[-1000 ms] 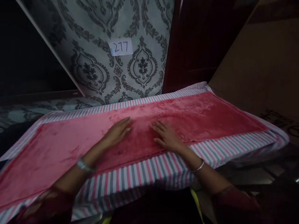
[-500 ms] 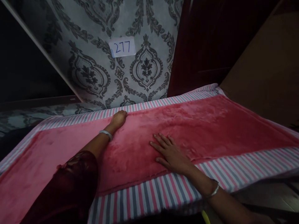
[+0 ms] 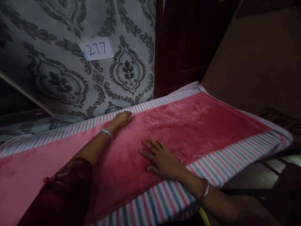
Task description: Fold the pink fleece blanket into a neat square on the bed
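Observation:
A pink plush blanket [image 3: 188, 125] lies spread over a blue, pink and white striped sheet [image 3: 225, 163]. At the blanket's far edge is my left hand [image 3: 122, 119], its fingers curled down and closed at the seam; the fingertips are partly hidden. Nearer to me and further right, my right hand [image 3: 164, 161] rests flat on the plush with fingers spread, holding nothing. Faint creases and brushed patches show in the pile to the right of both hands.
Behind the far edge rises a patterned wall [image 3: 98, 77] with a paper label [image 3: 97, 49] reading 277. A dark red panel [image 3: 178, 47] stands beside it, and a large brown board [image 3: 258, 62] is at the right. Something yellow [image 3: 204, 216] shows below the near edge.
The view has turned to the right. My left hand has slid rightward along the blanket's far edge. My right hand stays flat on the plush, with little shift over it.

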Action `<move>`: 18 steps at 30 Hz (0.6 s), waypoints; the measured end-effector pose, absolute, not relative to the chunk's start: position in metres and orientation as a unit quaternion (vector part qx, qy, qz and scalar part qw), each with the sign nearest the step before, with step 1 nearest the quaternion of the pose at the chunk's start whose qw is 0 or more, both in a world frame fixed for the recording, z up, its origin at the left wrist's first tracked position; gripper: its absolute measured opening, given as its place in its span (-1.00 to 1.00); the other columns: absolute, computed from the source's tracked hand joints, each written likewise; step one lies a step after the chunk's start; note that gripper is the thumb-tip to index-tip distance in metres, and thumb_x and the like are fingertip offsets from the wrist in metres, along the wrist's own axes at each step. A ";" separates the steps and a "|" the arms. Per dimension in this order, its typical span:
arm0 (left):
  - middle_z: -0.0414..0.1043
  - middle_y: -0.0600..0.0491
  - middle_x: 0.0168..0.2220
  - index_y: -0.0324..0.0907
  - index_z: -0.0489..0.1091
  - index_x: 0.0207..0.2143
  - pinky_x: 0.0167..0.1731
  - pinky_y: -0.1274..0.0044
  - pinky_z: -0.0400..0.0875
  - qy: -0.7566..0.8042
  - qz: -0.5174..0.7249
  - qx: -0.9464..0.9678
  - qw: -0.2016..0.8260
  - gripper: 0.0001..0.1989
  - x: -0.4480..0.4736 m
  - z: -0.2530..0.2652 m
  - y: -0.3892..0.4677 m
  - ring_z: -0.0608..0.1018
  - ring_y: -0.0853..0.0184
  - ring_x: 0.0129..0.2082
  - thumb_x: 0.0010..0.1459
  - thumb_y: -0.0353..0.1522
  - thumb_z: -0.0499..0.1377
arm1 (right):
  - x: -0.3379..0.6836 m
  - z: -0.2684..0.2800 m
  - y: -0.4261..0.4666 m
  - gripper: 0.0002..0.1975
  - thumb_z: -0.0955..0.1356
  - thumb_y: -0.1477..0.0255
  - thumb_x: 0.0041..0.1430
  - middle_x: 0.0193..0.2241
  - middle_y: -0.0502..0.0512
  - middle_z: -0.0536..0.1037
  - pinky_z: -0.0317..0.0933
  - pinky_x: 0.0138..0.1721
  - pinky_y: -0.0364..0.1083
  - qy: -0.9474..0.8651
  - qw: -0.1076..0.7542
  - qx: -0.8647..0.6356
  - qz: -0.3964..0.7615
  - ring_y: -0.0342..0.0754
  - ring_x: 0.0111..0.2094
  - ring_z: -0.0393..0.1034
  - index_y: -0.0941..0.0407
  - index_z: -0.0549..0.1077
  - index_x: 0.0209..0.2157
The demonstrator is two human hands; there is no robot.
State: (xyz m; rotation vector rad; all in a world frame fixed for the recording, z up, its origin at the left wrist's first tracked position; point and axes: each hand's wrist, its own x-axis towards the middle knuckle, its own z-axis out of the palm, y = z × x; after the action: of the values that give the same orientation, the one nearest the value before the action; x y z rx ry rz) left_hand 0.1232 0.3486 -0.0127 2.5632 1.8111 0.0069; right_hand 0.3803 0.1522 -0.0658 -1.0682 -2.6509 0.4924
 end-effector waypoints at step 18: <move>0.54 -0.30 0.01 -0.26 0.43 0.06 -0.03 0.33 0.40 0.608 0.018 0.793 -0.039 -0.53 0.257 -0.028 0.426 0.56 0.00 0.06 0.40 -0.24 -0.15 | 0.387 -0.055 0.155 -0.36 0.25 -0.05 0.34 0.43 -0.01 0.08 -0.09 0.41 0.20 -0.910 0.172 -0.376 0.041 0.13 0.43 -0.06 -0.13 0.23 0.35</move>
State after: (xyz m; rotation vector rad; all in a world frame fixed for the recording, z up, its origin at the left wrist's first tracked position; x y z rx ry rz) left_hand 0.2573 0.4258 -0.0277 2.5532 1.9590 0.0584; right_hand 0.3866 0.1548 -0.0550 -1.0666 -2.5810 0.1169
